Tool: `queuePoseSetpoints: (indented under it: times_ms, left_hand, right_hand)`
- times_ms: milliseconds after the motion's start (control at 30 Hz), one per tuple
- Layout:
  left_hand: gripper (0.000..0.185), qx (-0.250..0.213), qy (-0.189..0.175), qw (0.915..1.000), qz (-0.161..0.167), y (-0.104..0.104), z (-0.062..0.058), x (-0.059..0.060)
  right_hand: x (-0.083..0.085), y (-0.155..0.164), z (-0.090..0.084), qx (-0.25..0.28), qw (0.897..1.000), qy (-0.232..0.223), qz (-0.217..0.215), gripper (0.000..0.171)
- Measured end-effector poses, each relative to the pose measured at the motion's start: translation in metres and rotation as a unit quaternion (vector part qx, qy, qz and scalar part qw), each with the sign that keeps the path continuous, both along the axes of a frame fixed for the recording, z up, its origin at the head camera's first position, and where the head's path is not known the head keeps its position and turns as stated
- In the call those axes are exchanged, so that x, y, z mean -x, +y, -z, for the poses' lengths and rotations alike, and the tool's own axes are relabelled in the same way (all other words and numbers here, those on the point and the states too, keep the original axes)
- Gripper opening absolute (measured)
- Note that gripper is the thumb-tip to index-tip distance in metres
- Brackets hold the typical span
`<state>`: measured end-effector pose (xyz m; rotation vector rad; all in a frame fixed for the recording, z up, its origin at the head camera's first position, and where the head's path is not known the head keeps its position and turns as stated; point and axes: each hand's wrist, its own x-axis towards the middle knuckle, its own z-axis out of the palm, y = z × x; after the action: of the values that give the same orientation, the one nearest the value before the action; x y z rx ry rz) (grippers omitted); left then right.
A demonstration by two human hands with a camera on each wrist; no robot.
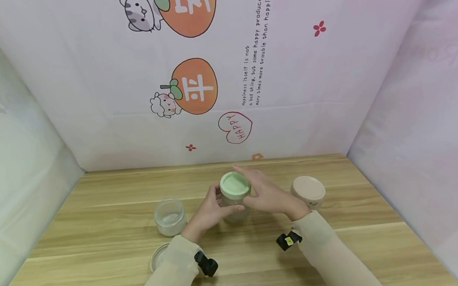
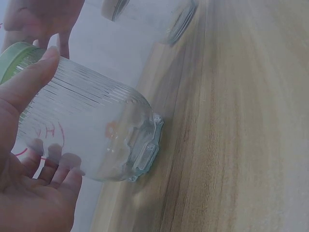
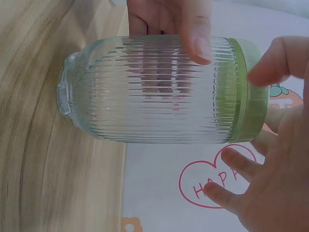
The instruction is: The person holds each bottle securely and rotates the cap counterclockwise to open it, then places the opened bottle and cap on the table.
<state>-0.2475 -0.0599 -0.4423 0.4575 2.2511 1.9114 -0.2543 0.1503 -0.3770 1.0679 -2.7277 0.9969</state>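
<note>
A ribbed clear glass jar (image 3: pixel 159 92) stands upright at the middle of the table, with a light green lid (image 1: pixel 235 186) on its mouth. My left hand (image 1: pixel 215 210) holds the jar's side, its thumb across the front and its fingers round the far side. At the rim of the lid is my right hand (image 1: pixel 269 194), thumb on one side and a finger on the other. Its remaining fingers spread out below the lid in the right wrist view. The base of the jar (image 2: pixel 147 150) appears to rest on the wood.
To the left stands a lidless, short glass jar (image 1: pixel 170 217). A round lid (image 1: pixel 157 256) lies nearer me, partly hidden by my left sleeve. On the right, behind my right wrist, is a container with a pale pink lid (image 1: pixel 309 188). Printed cloth (image 1: pixel 293 123) hangs behind the table.
</note>
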Motion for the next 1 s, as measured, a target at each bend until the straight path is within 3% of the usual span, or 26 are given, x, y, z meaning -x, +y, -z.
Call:
queuePoseSetpoints:
  times_ms: [200, 500, 800, 1000]
  left_hand:
    - [0.095, 0.007, 0.003, 0.9999, 0.007, 0.000, 0.000, 0.000]
    - [0.096, -0.007, -0.006, 0.9999, 0.012, 0.000, 0.001, 0.000]
    - [0.097, 0.000, -0.012, 0.9999, 0.006, 0.000, 0.000, 0.000]
    - [0.097, 0.006, -0.016, 0.9998, 0.005, 0.000, -0.001, 0.000]
  right_hand:
    - [-0.002, -0.004, 0.000, -0.029, 0.997, 0.052, 0.041, 0.083]
    - [-0.005, -0.013, 0.001, -0.062, 0.980, 0.134, 0.135, 0.091]
    - [-0.007, -0.016, 0.000, -0.098, 0.971, 0.141, 0.167, 0.095]
    - [-0.008, -0.014, 0.000, -0.112, 0.973, 0.126, 0.158, 0.091]
